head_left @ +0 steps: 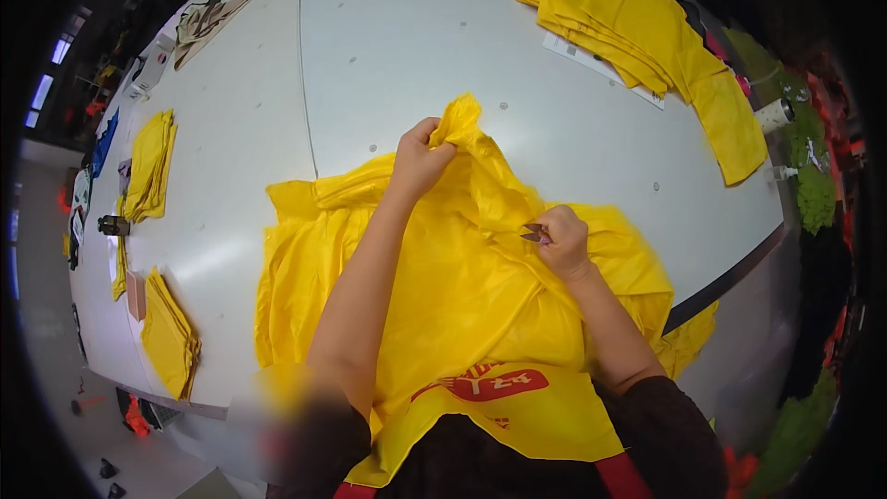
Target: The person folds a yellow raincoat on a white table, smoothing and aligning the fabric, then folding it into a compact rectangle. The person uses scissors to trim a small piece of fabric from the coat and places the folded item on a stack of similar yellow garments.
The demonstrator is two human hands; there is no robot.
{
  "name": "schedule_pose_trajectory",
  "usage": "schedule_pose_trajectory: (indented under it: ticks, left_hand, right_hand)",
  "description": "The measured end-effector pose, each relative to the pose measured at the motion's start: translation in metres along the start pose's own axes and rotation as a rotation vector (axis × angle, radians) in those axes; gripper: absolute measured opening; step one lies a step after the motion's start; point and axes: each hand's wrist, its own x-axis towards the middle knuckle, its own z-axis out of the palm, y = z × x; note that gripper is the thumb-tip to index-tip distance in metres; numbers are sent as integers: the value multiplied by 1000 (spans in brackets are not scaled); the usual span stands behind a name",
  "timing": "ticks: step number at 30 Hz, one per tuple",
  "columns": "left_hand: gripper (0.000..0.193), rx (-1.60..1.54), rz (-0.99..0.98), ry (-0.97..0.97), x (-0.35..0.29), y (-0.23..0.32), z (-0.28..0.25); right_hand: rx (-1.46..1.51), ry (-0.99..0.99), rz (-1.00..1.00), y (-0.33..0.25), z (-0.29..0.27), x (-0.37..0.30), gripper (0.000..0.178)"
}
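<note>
A yellow garment [453, 268] of thin, creased fabric lies spread over the near part of the table. My left hand [423, 159] is closed on its far edge and lifts a bunched fold, whose tip sticks up past the fingers. In my closed right hand [564, 245] is a pair of thread snips [533, 234], with the dark blades pointing left. The blades are just over the cloth, right of the raised fold; whether they touch it I cannot tell. A yellow apron [554, 416] with a red print covers my front, and the garment's near side meets it.
Stacked yellow garments [628, 28] lie at the far right on white paper. Folded yellow pieces [151, 166] and another yellow bundle [169, 333] lie along the left side. A beige cloth [212, 23] is at the far left. A thread cone [774, 115] stands by the right edge.
</note>
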Motion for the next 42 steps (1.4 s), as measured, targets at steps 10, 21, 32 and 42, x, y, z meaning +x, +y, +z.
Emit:
schedule_pose_trajectory:
  ticks: [10, 21, 32, 42]
  left_hand:
    - [24, -197, 190, 88, -64, 13, -14]
    - [81, 941, -99, 410, -209, -22, -170]
    - [99, 612, -434, 510, -380, -102, -89]
    - [44, -193, -317, 644, -465, -91, -85]
  right_hand:
    - [43, -30, -14, -22, -18, -3, 23]
    - [-17, -90, 718, 56, -170, -57, 33]
    - [-369, -496, 522, -57, -115, -139, 57]
    - [183, -130, 1046, -61, -171, -123, 41]
